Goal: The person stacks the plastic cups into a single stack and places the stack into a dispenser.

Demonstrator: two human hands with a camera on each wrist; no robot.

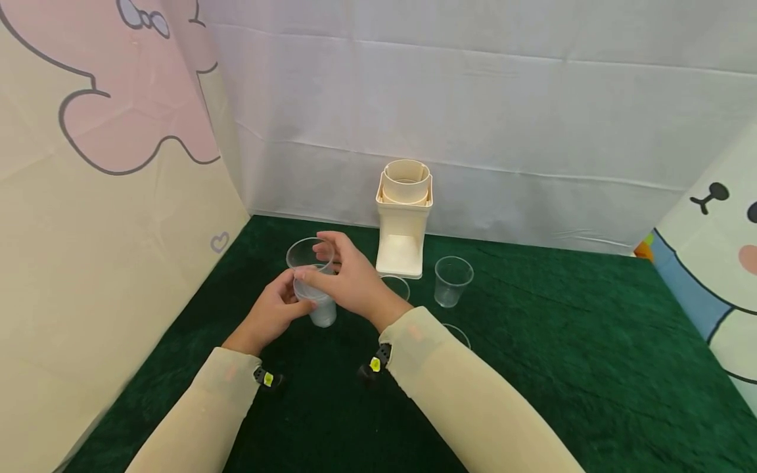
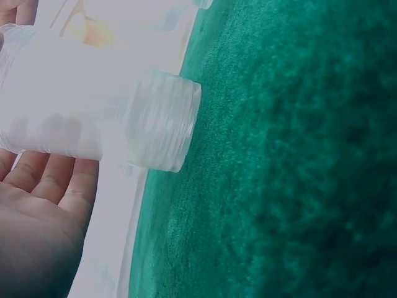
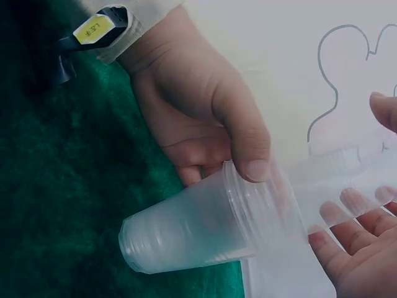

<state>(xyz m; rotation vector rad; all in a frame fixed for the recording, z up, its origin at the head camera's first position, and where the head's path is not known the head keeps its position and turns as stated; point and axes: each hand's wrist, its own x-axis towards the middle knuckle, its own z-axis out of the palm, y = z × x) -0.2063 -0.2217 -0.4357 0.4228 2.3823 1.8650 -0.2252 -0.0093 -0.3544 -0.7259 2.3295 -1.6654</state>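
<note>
A raised clear plastic cup (image 1: 304,261) sits partly inside another clear plastic cup (image 1: 323,317) below it. The right hand (image 1: 357,282) holds the upper cup from the right, its fingers around the far side near the rim. Lower down on the left, the left hand (image 1: 272,315) grips the bottom cup near its rim. In the right wrist view, the left thumb presses on the rim of the lower cup (image 3: 180,226), while right-hand fingers show through the upper cup's wall. The left wrist view shows the ringed cup base (image 2: 164,121) pointing toward the green cloth.
Behind the hands stands a cream holder (image 1: 402,240) with a round tube on top. One clear cup (image 1: 454,282) is right of it. Another cup (image 1: 397,286) is partly hidden behind the right hand, and a third cup rim (image 1: 460,334) shows past the right sleeve. Green cloth (image 1: 562,355) covers the table.
</note>
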